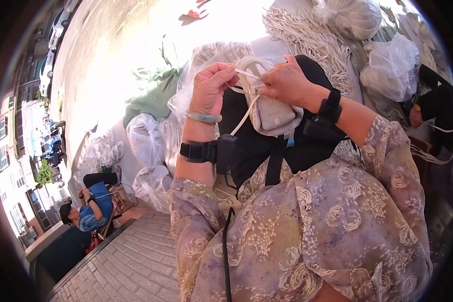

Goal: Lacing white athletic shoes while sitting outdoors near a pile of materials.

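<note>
A white and pale grey sneaker (275,111) lies on the black cloth (229,118) over my lap, its heel opening toward me. White shoelace (243,122) runs through its upper, and one loose end trails down toward my left wrist. My left hand (212,86), with a pale bangle below it, is closed, pinching the lace between thumb and forefinger beside the shoe's toe end. On the shoe's other side my right hand (288,83) is closed at the lacing, fingertips on the lace. Its fingers partly cover the eyelets. Black straps with small boxes circle both wrists.
A heap of white laces (314,43) lies ahead to the right, near stuffed clear plastic bags (391,68). Further bags (146,138) and a green cloth (153,88) are at left. Another person (96,204) sits at far left; someone's dark-clad limbs (438,108) show at right.
</note>
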Tool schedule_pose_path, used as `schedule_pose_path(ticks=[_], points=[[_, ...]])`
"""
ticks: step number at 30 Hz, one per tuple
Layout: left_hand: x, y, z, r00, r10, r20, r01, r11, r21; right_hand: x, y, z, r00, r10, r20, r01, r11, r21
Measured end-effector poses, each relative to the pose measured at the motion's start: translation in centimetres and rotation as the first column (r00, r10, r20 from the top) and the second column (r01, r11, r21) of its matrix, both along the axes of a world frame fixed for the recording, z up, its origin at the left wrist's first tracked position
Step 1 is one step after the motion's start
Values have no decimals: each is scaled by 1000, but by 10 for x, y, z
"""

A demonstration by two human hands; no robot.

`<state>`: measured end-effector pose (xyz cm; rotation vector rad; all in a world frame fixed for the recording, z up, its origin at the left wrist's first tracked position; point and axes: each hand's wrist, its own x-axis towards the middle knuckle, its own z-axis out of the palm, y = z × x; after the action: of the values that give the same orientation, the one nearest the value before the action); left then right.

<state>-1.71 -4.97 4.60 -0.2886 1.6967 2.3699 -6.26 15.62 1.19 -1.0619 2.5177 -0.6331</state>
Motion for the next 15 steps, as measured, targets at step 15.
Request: schedule_pose_path(ticks=[15], points=[[14, -9, -5, 990, 106, 91, -108, 994, 11, -13, 3, -11, 443, 497, -746, -405, 854, 328]])
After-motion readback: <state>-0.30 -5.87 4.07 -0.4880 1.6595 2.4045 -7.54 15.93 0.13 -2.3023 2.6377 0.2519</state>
